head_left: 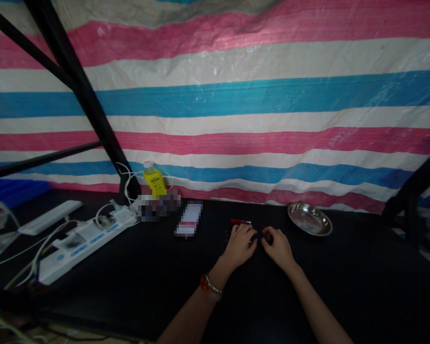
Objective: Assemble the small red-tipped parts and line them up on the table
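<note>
On the black tabletop my left hand (241, 242) lies palm down with bent fingers, the thumb close to the index finger. Small dark pieces show at its left side, too dim to name. Just beyond its fingertips is a slim red thing with a silvery end (239, 221), partly covered by the hand. My right hand (278, 247) is a short gap away, thumb and fingers drawn together in a pinch around something small and dark. A bit of red shows by its fingertips. What either hand holds is mostly hidden.
A shiny round metal dish (310, 220) sits right of my hands. To the left are a phone (189, 219), a yellow bottle (155, 180) and a white power strip (89, 246) with cables. Black frame bars (82, 100) and a striped sheet (236, 98) enclose the table.
</note>
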Motion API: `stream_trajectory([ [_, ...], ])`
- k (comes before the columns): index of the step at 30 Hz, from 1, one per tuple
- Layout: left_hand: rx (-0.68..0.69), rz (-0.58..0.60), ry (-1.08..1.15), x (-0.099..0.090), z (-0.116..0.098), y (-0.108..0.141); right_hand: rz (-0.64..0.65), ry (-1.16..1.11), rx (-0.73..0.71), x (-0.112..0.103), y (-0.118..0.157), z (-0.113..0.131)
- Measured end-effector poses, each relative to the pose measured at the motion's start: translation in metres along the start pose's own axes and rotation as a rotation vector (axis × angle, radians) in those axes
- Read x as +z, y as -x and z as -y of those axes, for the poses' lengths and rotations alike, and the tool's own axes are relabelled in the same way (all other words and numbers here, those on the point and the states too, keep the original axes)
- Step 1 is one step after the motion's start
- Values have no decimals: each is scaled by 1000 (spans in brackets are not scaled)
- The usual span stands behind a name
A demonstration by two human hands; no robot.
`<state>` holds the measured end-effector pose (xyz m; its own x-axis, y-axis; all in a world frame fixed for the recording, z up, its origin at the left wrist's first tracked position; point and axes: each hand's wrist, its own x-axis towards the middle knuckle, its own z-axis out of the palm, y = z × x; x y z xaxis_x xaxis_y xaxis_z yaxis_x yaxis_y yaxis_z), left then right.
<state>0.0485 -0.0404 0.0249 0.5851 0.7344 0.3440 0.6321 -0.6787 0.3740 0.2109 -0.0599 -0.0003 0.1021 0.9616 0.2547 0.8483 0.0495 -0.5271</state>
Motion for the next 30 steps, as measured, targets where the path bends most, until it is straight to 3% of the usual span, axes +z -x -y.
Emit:
stream_trajectory([
  [4,21,41,-12,-3,-3,0,-31,-48,13,-3,1,-1],
  [8,67,55,-13,-2,-5,2,-137,84,198,-4,0,-8],
  [12,117,84,-26,2,-7,2,-135,178,314,-4,-2,-12],
  [30,109,128,-13,4,-5,-1,-186,131,261,5,-5,-22],
])
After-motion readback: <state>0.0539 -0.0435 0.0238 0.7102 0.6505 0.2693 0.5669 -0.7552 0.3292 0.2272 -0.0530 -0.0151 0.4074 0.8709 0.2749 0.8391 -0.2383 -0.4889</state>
